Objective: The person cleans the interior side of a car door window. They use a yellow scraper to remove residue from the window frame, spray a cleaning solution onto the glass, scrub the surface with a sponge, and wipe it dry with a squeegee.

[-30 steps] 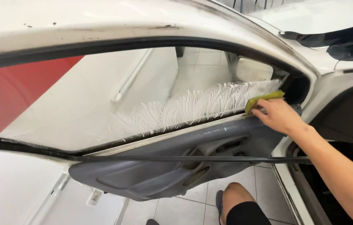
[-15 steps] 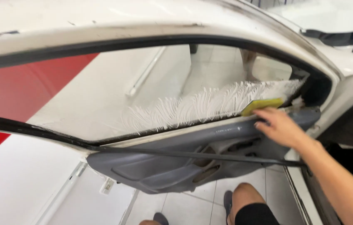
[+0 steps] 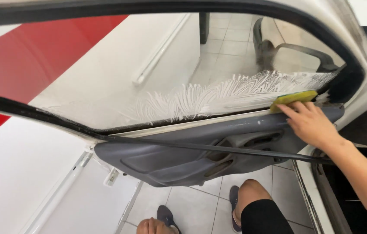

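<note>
One hand does the work here: the right hand [image 3: 311,123] lies flat with its fingers [image 3: 294,109] spread and pressed on a yellow sponge [image 3: 294,98], pinning it against the lower right corner of the window glass [image 3: 148,65], just above the sill of the grey door panel [image 3: 183,151]. The left hand [image 3: 153,226] shows only as knuckles at the near bottom edge, resting low by a dark shoe [image 3: 168,214]; whether it holds anything cannot be told. A feathered band of white foam [image 3: 218,95] runs leftward from the sponge along the bottom of the pane, while the glass above and to the far left looks bare. To do this well, I judge the sponge should stay flat, with even pressure from all the fingers, and move in overlapping passes so no streaks are left. A loose black rubber strip [image 3: 218,148] hangs across the panel just below the wrist; the forearm should stay off it. Beyond the glass stands the side mirror [image 3: 300,58].
</note>
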